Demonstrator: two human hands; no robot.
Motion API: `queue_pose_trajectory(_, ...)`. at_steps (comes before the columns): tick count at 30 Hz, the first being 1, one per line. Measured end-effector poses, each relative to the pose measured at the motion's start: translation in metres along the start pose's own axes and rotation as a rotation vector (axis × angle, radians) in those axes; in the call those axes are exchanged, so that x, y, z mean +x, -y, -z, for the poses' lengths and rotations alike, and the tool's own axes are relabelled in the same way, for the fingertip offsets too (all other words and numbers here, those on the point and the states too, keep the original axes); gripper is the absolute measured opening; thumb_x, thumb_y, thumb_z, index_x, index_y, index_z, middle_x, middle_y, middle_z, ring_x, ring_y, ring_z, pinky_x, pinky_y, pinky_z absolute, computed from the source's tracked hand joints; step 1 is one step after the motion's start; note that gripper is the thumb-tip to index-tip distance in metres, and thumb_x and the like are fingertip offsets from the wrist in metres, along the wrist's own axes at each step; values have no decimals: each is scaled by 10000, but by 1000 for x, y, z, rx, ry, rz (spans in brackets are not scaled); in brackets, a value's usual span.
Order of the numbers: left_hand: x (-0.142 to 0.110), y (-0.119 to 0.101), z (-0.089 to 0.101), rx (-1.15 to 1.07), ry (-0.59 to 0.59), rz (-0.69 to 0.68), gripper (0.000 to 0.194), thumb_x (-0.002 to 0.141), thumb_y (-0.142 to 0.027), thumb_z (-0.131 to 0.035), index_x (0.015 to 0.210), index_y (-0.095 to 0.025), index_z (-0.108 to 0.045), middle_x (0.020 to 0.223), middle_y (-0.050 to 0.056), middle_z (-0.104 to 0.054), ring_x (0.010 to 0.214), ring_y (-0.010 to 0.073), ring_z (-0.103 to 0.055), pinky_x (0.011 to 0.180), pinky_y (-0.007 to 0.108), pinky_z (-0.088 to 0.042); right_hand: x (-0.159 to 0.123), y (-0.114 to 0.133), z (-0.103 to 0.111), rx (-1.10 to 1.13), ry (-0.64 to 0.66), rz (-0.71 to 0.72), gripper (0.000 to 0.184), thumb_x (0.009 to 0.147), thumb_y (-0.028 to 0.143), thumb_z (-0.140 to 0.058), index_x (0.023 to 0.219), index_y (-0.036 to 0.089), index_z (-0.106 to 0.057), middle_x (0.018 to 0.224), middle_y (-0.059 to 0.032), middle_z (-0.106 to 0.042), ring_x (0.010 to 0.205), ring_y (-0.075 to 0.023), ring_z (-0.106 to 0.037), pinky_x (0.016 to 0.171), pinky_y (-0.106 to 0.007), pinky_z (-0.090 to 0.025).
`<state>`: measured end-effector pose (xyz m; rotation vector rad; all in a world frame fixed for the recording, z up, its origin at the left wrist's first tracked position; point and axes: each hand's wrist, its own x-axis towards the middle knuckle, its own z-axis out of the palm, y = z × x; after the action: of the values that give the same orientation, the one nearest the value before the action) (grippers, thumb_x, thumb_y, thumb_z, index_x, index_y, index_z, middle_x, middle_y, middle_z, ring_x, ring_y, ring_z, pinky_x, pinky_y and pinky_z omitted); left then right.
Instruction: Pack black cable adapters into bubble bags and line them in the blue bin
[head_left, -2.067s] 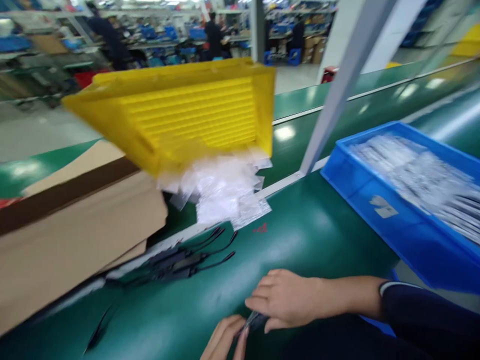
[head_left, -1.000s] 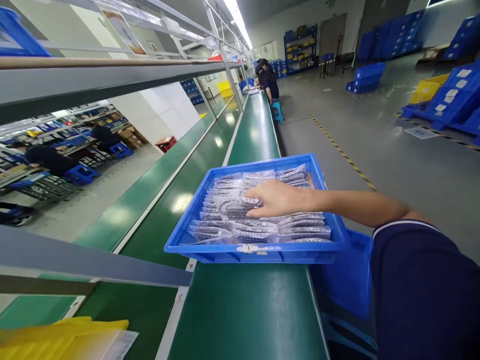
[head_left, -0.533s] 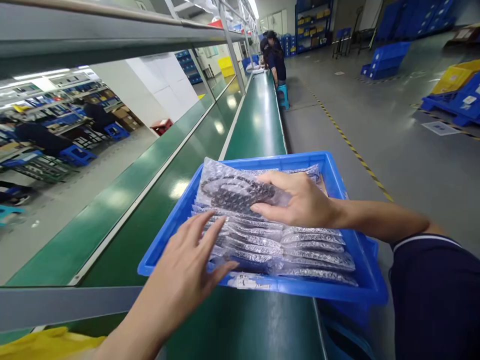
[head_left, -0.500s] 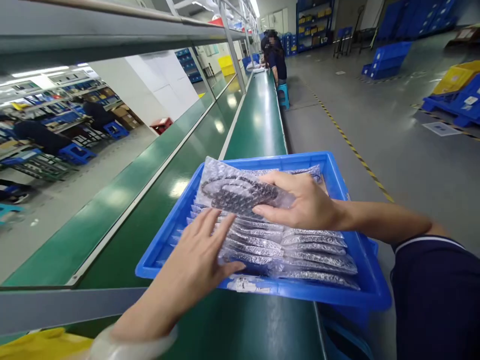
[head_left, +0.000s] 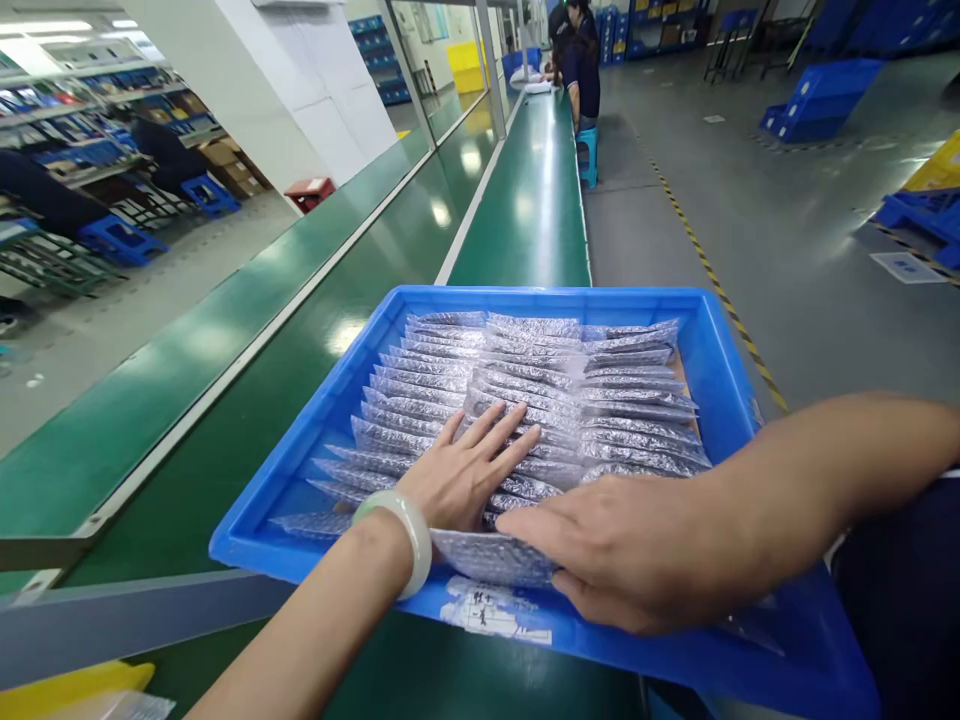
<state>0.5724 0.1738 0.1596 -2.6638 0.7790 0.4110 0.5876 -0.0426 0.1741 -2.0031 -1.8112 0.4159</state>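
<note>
A blue plastic bin point(head_left: 300, 400) rests on the green belt, filled with rows of bubble-wrap bags point(head_left: 420, 385) standing on edge. My left hand point(head_left: 469, 465) lies on the middle row with its fingers spread, pressing against the bags; a pale bangle point(head_left: 401, 525) circles that wrist. At the bin's near wall, my right hand point(head_left: 615, 550) pinches one bubble-wrap bag point(head_left: 491, 558) between thumb and fingers. This bag stands upright along the front edge, below my left hand. What lies inside it cannot be made out now.
A green conveyor belt point(head_left: 517, 220) runs ahead beside a metal frame. Farther along it, a person point(head_left: 581, 70) sits on a turquoise stool point(head_left: 587, 157). Yellow material point(head_left: 75, 690) lies at the lower left. Blue crates point(head_left: 821, 100) stand on the floor to the right.
My right hand has brought the bag from above the bin down to its near side. My left hand has moved forward onto the middle row. The view has shifted closer over the bin.
</note>
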Motion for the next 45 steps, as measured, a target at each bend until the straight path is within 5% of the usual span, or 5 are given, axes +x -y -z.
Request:
queue_pose_trajectory(6, -1, 3, 7, -58, 54, 40, 1054, 683, -352, -700, 1505, -191, -61, 1563, 90, 31, 1438, 329, -23, 1140, 577, -131, 14, 0, -10, -187, 189, 52, 389, 854, 136, -427, 1237, 66, -418, 829, -109, -662, 539, -183, -585, 435, -274, -342)
queue_pose_trajectory(16, -10, 14, 24, -12, -49, 33, 1089, 602, -328, -785, 1493, -187, -175, 1559, 137, -78, 1424, 361, -94, 1129, 578, -177, 31, -2, -25, -498, 72, 149, 480, 903, 130, -331, 1358, -24, -347, 945, -215, -637, 703, -236, -636, 515, -330, -429)
queue_pose_trajectory(26, -89, 4, 17, -70, -536, 6, 398, 924, -426, -434, 1222, -218, -597, 1168, 55, -656, 989, 242, -652, 804, 369, -570, 37, -1, -13, -325, 298, 103, 219, 914, 134, -365, 1079, 81, -499, 669, -78, -631, 508, -170, -560, 435, -265, -308)
queue_pose_trajectory(41, -81, -27, 6, -361, -383, 38, 349, 950, -396, -416, 1197, -232, -599, 1136, 40, -656, 996, 209, -626, 840, 321, -557, 37, -8, -10, -312, 328, 202, 187, 861, 130, -448, 997, 98, -572, 743, -52, -651, 536, -149, -530, 415, -286, -268)
queue_pose_trajectory(45, -82, -31, -6, -396, -382, 48, 337, 958, -375, -388, 1202, -232, -570, 1148, 46, -641, 1035, 219, -601, 918, 358, -519, 28, -1, -12, -388, 53, 313, 134, 862, 151, -469, 876, 148, -602, 740, -20, -646, 539, -138, -513, 437, -301, -295)
